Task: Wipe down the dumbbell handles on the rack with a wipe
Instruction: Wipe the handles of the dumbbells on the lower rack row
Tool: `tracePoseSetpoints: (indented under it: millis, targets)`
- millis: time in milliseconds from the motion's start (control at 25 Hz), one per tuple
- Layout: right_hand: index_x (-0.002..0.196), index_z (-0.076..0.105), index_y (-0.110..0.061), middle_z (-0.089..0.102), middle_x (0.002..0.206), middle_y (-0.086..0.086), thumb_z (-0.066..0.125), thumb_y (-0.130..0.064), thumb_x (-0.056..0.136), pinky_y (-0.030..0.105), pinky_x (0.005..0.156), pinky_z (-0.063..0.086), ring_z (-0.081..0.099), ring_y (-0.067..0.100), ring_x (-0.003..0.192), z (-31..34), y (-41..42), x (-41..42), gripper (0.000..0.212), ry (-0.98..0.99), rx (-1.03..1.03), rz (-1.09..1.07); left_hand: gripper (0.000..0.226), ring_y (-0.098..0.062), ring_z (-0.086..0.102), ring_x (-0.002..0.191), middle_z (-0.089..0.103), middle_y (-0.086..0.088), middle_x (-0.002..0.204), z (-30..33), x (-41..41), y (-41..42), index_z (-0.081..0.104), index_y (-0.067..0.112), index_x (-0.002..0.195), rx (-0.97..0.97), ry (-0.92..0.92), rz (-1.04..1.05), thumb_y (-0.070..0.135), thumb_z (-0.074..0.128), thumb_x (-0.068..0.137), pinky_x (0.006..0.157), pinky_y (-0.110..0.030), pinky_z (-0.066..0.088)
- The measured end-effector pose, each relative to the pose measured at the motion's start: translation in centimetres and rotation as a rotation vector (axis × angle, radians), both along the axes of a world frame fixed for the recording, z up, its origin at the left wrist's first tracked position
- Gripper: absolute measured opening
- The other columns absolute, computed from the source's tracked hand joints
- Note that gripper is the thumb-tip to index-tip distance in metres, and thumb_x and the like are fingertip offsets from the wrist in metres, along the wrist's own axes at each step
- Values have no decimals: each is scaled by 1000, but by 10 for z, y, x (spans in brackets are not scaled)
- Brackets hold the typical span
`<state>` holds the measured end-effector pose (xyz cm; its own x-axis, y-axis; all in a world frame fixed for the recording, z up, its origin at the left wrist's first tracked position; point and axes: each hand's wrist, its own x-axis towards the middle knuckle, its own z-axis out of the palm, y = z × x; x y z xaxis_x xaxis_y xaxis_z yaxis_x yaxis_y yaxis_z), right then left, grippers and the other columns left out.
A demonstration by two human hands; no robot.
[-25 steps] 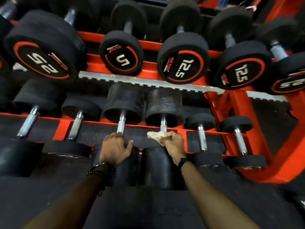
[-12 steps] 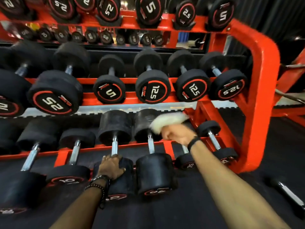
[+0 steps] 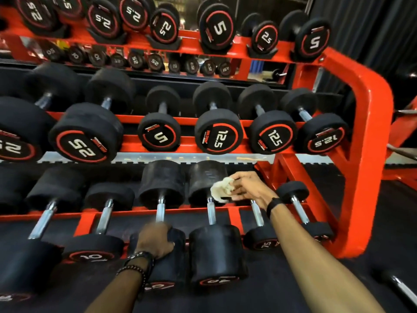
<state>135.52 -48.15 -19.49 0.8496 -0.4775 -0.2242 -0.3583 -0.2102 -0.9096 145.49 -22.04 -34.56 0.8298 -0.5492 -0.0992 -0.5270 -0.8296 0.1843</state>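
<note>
Bracing nearest, left hand (image 3: 155, 240) curls over the near head of a big dumbbell (image 3: 165, 256) on the bottom shelf, fingers wrapped on its top edge. Right hand (image 3: 246, 188) reaches farther in, pinching a crumpled wipe (image 3: 222, 190) against the far head of the next dumbbell (image 3: 207, 181), just above where its chrome handle (image 3: 211, 213) starts. So the wipe sits on rubber, off the handle; handle looks not yet covered from here, judging by position only.

Risks: wipe is bunched small and could slip from the pinch and drop behind the red rail (image 3: 126, 214), hard to fetch. Knuckles sit between two heavy heads with a narrow gap; any roll of a dumbbell would catch fingers. Left hand's weight on the near head could nudge that dumbbell off its cradle. Right forearm crosses over the small dumbbell handle (image 3: 256, 213) to the right and may bump it.

Room: handles run near-to-far with open length for stroking between heads. Sideways room is tight left and right. Middle shelf edge (image 3: 203, 158) overhangs just above the right hand, limiting lift. Red end frame (image 3: 370, 154) closes the right side. Farther up, top shelf of small dumbbells (image 3: 218, 28) is well apart.
</note>
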Motion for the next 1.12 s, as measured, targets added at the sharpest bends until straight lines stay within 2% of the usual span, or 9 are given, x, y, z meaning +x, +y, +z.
tracePoseSetpoints:
  millis: [200,360,440,520,760,840,1000,1080,1120]
  targets:
    - [78,66,-13,63,70,6,60,-3,88,28,59,49,60,14,62,-25,2,19,16,63,-100,16,55,-23,56,115,66,1,116,-5,4,-15,67,26,111,-8,-88,38,66,49,77,95,-36,41]
    - [65,63,-14,61,63,5,60,-6,78,28,58,47,58,17,59,-60,-8,38,16,321,-341,90,53,-27,62,89,67,0,88,-30,14,-20,70,25,80,-4,-201,30,67,41,68,75,-41,43]
    - [77,66,-10,69,85,15,58,-10,75,35,71,52,68,30,83,-84,-14,50,9,424,-543,120,50,-25,62,93,66,2,92,-39,17,-25,70,26,84,4,-235,43,68,45,72,78,-41,41]
    - [101,63,-4,64,113,20,58,-14,80,38,87,50,62,36,109,-112,-10,61,24,466,-668,118,51,-23,61,96,66,3,93,-40,17,-25,71,26,87,-18,-277,54,68,45,74,80,-41,40]
    - [103,57,-3,59,115,16,71,-20,81,39,90,49,59,35,110,-154,4,77,31,446,-695,16,47,-26,63,84,65,2,82,-50,19,-23,70,23,75,-95,-332,36,63,46,69,72,-40,44]
    - [87,51,2,59,97,11,71,-11,81,37,86,51,62,31,102,-151,2,77,25,477,-619,23,47,-27,63,85,65,2,83,-52,20,-23,71,22,76,-103,-348,41,62,46,70,72,-41,44]
    - [63,50,-9,54,64,2,54,-1,83,21,52,49,57,17,61,-148,5,84,22,458,-214,21,47,-28,63,85,64,0,84,-54,19,-24,70,21,76,-102,-371,26,61,46,71,72,-41,42]
    - [76,59,-10,63,77,7,57,-19,84,34,75,59,67,25,78,-159,6,93,11,391,12,-1,48,-30,62,86,64,-2,84,-54,20,-24,70,20,76,-106,-379,19,61,46,71,72,-41,42]
    - [90,61,-12,66,91,10,60,-34,85,41,84,58,69,30,91,-168,4,97,23,371,103,-16,48,-30,62,86,64,-2,84,-54,20,-23,70,19,76,-106,-382,18,61,46,72,72,-41,43]
